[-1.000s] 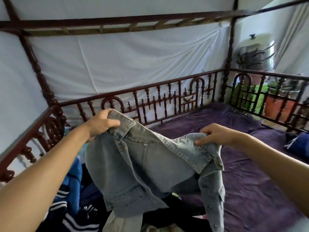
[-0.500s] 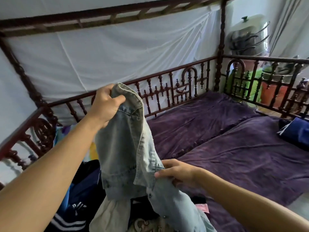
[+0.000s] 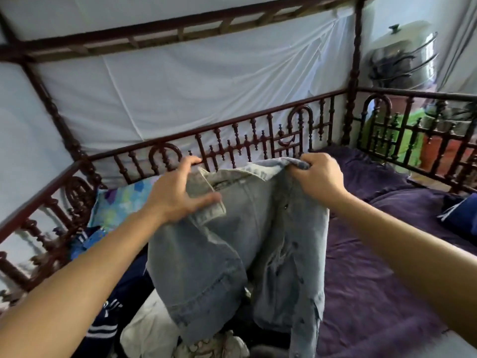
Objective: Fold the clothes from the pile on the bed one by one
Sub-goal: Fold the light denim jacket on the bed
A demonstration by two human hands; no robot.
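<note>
A light blue denim jacket (image 3: 247, 244) hangs in the air in front of me, above the pile of clothes (image 3: 134, 311) at the bed's near left. My left hand (image 3: 178, 192) grips its collar on the left, thumb pressing the lapel. At the collar's right end, my right hand (image 3: 320, 179) pinches the fabric in a closed fist. The jacket's lower part droops onto the pile, which holds dark blue striped sportswear, a white garment and a patterned piece.
The purple bedspread (image 3: 382, 280) covers the bed to the right. A carved dark wooden railing (image 3: 258, 140) rings the bed, backed by white cloth. A blue patterned pillow (image 3: 121, 202) lies at the left rail. A dark blue item (image 3: 462, 215) sits at the right edge.
My right hand has risen from the jacket's lower front to its collar. Both hands now hold the jacket spread at the top, lower than the left hand held it before.
</note>
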